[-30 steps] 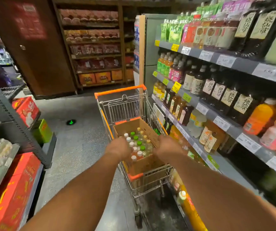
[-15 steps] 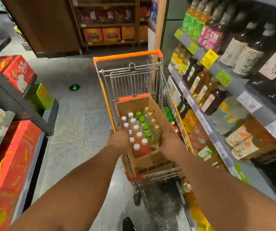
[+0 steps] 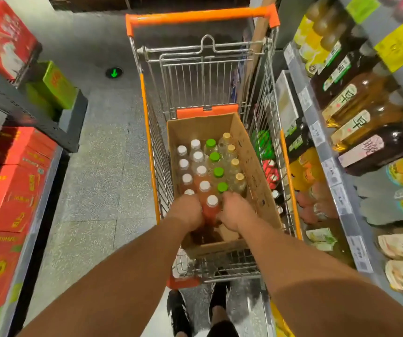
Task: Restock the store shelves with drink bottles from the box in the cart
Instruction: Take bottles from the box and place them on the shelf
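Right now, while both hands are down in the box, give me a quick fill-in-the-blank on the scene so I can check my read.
1. The cardboard box of bottles sits inside the orange-handled ____.
2. Next to the gold-capped row, one row of bottles has ____ caps.
3. The bottle between the left hand and right hand has a ____ cap.
4. The stocked drink shelves stand on the person's ____ side.

Missing words: cart; green; white; right

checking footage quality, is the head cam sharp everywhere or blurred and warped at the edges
Head view: the cardboard box and bottle caps are fairly sharp; the red cartons on the left and the shelf bottles on the right smear with blur; wide-angle distortion bows the shelves outward and stretches both forearms.
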